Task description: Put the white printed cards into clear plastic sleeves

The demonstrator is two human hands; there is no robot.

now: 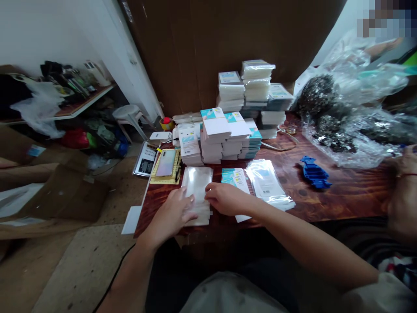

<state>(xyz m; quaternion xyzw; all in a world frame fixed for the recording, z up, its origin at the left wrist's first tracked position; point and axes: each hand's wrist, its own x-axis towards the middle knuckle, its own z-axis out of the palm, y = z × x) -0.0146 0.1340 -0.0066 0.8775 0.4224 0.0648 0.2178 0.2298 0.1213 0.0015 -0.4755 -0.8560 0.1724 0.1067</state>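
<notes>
A stack of clear plastic bags [199,178] lies on the table's near left part. Spread over its lower left side, my left hand [176,213] rests with thumb and fingers apart. My right hand [228,199] has its fingers pinched together at the right edge of the top bag. Beneath and behind that hand lie fanned blue-and-white cards [237,176], partly covered by it. Further right is a pile of filled clear packets [265,182] with printed cards inside.
Stacks of white cards [215,130] and taller packet stacks [257,82] stand behind. A phone [165,162] lies on a yellow pad at left. At right are a blue plastic piece [315,172], bags of dark shiny pieces [335,134] and another person's hand [404,195].
</notes>
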